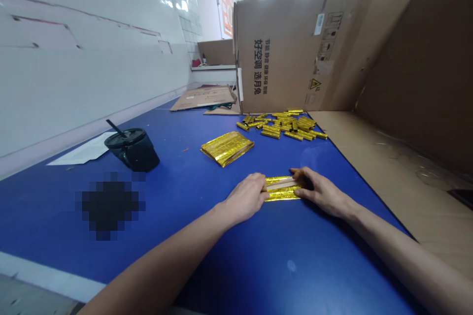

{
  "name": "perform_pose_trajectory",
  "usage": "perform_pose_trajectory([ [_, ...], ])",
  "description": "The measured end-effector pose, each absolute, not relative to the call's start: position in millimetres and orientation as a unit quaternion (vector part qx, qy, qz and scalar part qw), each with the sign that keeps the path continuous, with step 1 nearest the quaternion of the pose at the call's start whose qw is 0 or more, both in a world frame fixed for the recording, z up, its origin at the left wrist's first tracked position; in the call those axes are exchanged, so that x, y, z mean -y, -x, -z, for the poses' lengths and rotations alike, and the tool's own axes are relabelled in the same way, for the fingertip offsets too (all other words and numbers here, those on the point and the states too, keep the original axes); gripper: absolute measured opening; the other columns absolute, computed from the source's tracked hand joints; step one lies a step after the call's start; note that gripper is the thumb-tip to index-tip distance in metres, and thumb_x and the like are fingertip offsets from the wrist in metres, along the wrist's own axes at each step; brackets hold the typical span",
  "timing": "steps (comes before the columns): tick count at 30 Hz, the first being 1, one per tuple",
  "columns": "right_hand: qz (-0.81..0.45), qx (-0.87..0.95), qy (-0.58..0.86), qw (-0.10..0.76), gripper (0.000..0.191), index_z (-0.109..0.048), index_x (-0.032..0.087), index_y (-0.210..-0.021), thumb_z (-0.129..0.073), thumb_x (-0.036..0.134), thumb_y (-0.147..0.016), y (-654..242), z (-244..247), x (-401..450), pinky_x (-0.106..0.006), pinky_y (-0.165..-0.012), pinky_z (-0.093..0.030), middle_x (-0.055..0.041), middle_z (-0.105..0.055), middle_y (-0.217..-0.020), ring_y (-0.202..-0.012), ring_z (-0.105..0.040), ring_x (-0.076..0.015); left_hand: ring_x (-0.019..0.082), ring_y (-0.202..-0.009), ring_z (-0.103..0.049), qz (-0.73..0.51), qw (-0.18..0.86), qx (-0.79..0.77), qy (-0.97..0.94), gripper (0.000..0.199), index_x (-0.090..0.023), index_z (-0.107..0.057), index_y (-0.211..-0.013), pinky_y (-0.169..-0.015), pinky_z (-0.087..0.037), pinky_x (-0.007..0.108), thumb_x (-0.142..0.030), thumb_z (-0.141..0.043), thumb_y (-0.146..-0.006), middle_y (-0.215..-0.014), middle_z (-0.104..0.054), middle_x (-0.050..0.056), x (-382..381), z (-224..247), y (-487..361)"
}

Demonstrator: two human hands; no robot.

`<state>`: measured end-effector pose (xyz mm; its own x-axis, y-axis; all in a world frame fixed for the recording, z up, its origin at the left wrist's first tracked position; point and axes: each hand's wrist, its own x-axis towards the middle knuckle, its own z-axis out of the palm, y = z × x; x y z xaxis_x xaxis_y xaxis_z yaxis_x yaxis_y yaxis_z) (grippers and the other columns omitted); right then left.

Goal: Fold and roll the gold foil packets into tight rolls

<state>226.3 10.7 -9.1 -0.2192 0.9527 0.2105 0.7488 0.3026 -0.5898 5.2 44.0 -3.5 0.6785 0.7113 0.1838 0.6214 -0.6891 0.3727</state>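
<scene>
My left hand (246,198) and my right hand (320,191) grip opposite ends of a flat wooden stick (283,183) lying on a sheet of gold foil (283,193). The fingers of both hands press on the stick and foil. Beyond them, a flat stack of gold foil sheets (227,148) lies on the blue table (258,266), out of reach of my fingers. Farther on lies a loose heap of small gold foil rolls (286,125), some crossing one another.
A black lidded cup with a straw (133,150) stands on a white paper (83,151) at the table's left. A tiled wall runs along that side. Opened cardboard box panels (281,54) rise at the far end and right. A pixelated patch (111,205) hides part of the table.
</scene>
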Motion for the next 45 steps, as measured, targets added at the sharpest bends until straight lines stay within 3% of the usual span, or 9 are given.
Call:
perform_pose_trajectory([
  [3,-0.163,0.773,0.556,0.257,0.046,-0.040,0.020,-0.117,-0.051,0.026,-0.073,-226,9,-11,-0.039,-0.091,-0.034,-0.0083,-0.051,-0.118,-0.107,-0.046,-0.0215,0.018,-0.089,-0.049,-0.159,0.131,-0.371,-0.906,0.008,-0.017,-0.047,-0.083,-0.079,-0.039,0.029,-0.022,-0.048,-0.077,-0.092,-0.053,0.004,-43,4,-5],
  [7,-0.142,0.794,0.553,0.207,0.041,-0.048,0.018,-0.115,-0.047,0.030,-0.076,-226,6,-11,-0.041,-0.098,-0.025,-0.0092,-0.043,-0.127,-0.118,-0.035,-0.0225,0.018,-0.087,-0.050,-0.171,0.126,-0.366,-0.906,0.022,-0.017,-0.045,-0.098,-0.076,-0.041,0.030,-0.022,-0.049,-0.077,-0.094,-0.054,0.004,-41,3,-4],
  [13,-0.134,0.813,0.555,0.116,0.041,-0.045,0.021,-0.121,-0.038,0.034,-0.082,-224,0,-10,-0.047,-0.099,-0.015,-0.0097,-0.034,-0.133,-0.124,-0.025,-0.0210,0.019,-0.108,-0.044,-0.140,0.073,-0.326,-0.932,0.025,-0.016,-0.051,-0.105,-0.093,-0.032,0.031,-0.021,-0.042,-0.082,-0.112,-0.052,0.008,-42,4,-4],
  [18,-0.104,0.829,0.547,0.062,0.041,-0.039,0.026,-0.125,-0.031,0.034,-0.085,-222,-4,-6,-0.050,-0.097,-0.017,-0.0071,-0.029,-0.136,-0.124,-0.022,-0.0215,0.023,-0.120,-0.030,-0.080,0.012,-0.321,-0.944,0.032,-0.013,-0.050,-0.111,-0.099,-0.023,0.038,-0.022,-0.036,-0.084,-0.125,-0.043,0.010,-42,6,-6],
  [24,-0.068,0.834,0.546,0.044,0.041,-0.039,0.025,-0.125,-0.028,0.033,-0.086,-223,-3,-4,-0.052,-0.097,-0.017,-0.0084,-0.029,-0.136,-0.124,-0.024,-0.0224,0.018,-0.120,-0.032,-0.058,0.016,-0.314,-0.947,0.038,-0.009,-0.042,-0.118,-0.098,-0.027,0.029,-0.011,-0.031,-0.082,-0.128,-0.039,0.011,-37,7,-8],
  [27,-0.076,0.833,0.547,0.042,0.042,-0.038,0.024,-0.125,-0.028,0.033,-0.086,-222,-3,-5,-0.051,-0.097,-0.017,-0.0094,-0.028,-0.136,-0.124,-0.023,-0.0223,0.021,-0.123,-0.026,-0.062,0.024,-0.325,-0.943,0.043,-0.009,-0.035,-0.124,-0.099,-0.025,0.033,-0.028,-0.033,-0.085,-0.132,-0.033,0.012,-32,5,-7],
  [32,-0.090,0.831,0.547,0.042,0.042,-0.037,0.024,-0.126,-0.028,0.033,-0.086,-222,-4,-5,-0.051,-0.096,-0.018,-0.0102,-0.028,-0.136,-0.125,-0.021,-0.0222,0.025,-0.127,-0.010,-0.052,0.040,-0.288,-0.955,0.071,-0.011,-0.026,-0.129,-0.101,-0.013,0.041,-0.059,-0.033,-0.077,-0.136,-0.025,0.012,-21,0,-7],
  [37,-0.109,0.833,0.539,0.052,0.043,-0.033,0.026,-0.128,-0.028,0.035,-0.087,-224,-4,-5,-0.052,-0.096,-0.018,-0.0084,-0.027,-0.137,-0.125,-0.019,-0.0229,0.025,-0.127,-0.011,-0.020,0.093,-0.269,-0.958,0.083,-0.011,-0.020,-0.132,-0.101,-0.014,0.040,-0.068,-0.027,-0.072,-0.138,-0.017,0.014,-20,-2,-6],
  [45,-0.132,0.832,0.535,0.060,0.046,-0.032,0.027,-0.129,-0.029,0.042,-0.085,-226,-4,-4,-0.053,-0.097,-0.015,-0.0066,-0.026,-0.138,-0.125,-0.017,-0.0244,0.027,-0.127,-0.006,-0.012,0.123,-0.254,-0.959,0.090,-0.015,-0.015,-0.133,-0.100,-0.013,0.043,-0.072,-0.033,-0.066,-0.139,-0.012,0.014,-22,-4,-2],
])
